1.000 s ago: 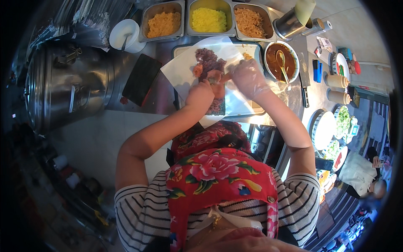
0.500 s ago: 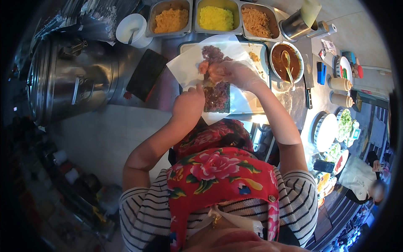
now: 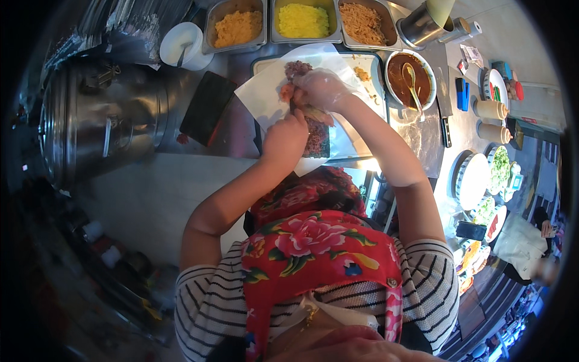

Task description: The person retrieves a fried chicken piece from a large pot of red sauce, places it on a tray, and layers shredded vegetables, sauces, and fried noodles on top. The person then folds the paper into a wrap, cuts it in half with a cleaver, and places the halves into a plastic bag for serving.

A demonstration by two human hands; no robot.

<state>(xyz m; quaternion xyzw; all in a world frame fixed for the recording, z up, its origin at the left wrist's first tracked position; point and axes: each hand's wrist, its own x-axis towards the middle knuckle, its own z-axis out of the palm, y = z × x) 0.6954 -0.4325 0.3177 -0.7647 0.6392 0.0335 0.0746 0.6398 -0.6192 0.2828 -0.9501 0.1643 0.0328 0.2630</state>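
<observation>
Left hand [image 3: 286, 137] is bare, fingers curled in, tips right at the edge of the food. Looks like a pinch, but can't tell if it's really gripping anything. Right hand [image 3: 324, 89] has a clear plastic glove on, fingers bent down over the top half of the food. The palm and glove hide the fingertips, so no idea if it's closed on something.

The food itself is purple rice [image 3: 318, 140] with a tan, pinkish filling [image 3: 316, 114] lying across it, between the 2 hands. It's all on a sheet of white paper [image 3: 259, 96], which sits over a pale tray [image 3: 371, 63] with some crumbs on its right side.

Behind the tray there are 3 metal pans [image 3: 306, 40] in a row: orange stuff [image 3: 238, 28] on the left, yellow stuff [image 3: 303, 21] in the middle, brown shreds [image 3: 363, 25] on the right. Just right of the tray is a bowl [image 3: 432, 75] of brown sauce [image 3: 397, 73] with a spoon [image 3: 415, 95] in it, then a knife [image 3: 446, 133]. Over on the left, a dark block [image 3: 208, 108] sits between the tray and a big metal pot [image 3: 111, 120].
</observation>
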